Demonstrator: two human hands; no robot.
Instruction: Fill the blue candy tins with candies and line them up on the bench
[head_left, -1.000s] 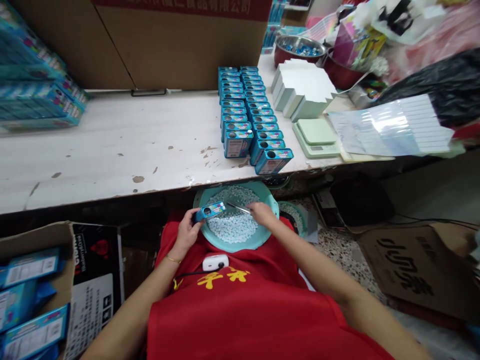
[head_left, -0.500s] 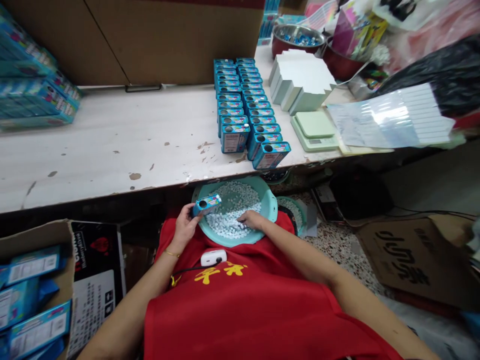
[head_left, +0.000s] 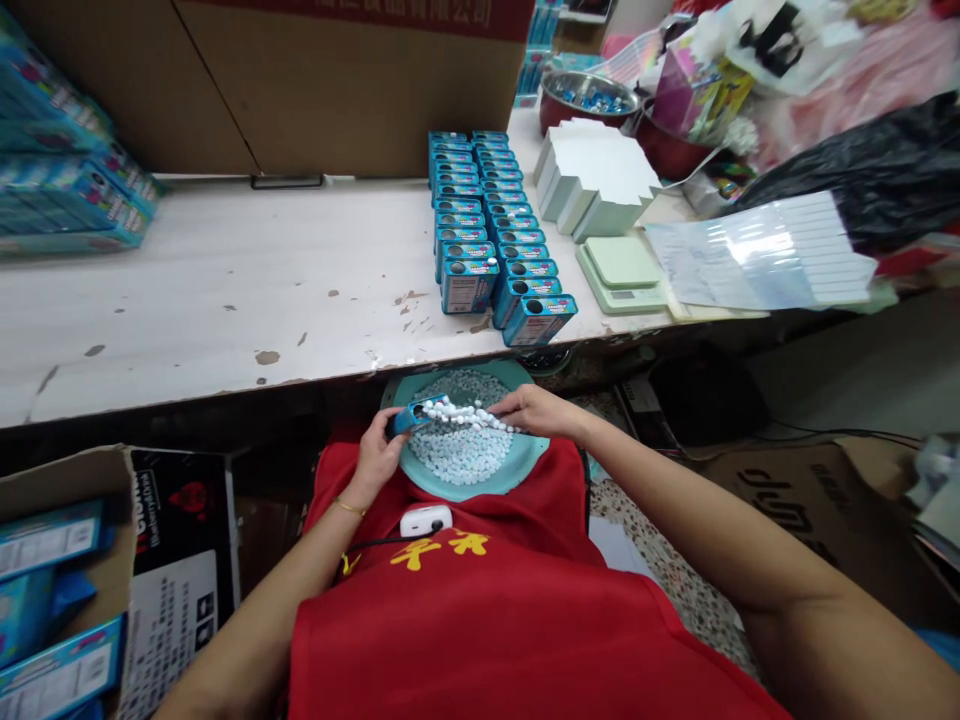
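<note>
My left hand (head_left: 377, 450) grips a small blue tin (head_left: 409, 417) at the basin's left side, tilted with its top toward the right. My right hand (head_left: 529, 408) is closed at the other side, on what looks like a scoop, its body hidden under a heap of small white candies (head_left: 469, 412). The heap stretches from my right fingers to the top of the tin. Beneath both hands, a turquoise basin (head_left: 529, 465) of white pellet-like candies rests on my lap, over the red apron (head_left: 480, 630).
On the white table (head_left: 187, 290) stand two rows of blue tins (head_left: 469, 285). To their right are stacked white cards (head_left: 592, 170), a pale green scale (head_left: 622, 270) and a sheet in plastic (head_left: 757, 250). An open carton (head_left: 67, 470) with blue packs stands at lower left.
My right hand has risen out of the candies, bringing a white heap up to the tin. The tin in my left hand has tipped; its top now meets the heap.
</note>
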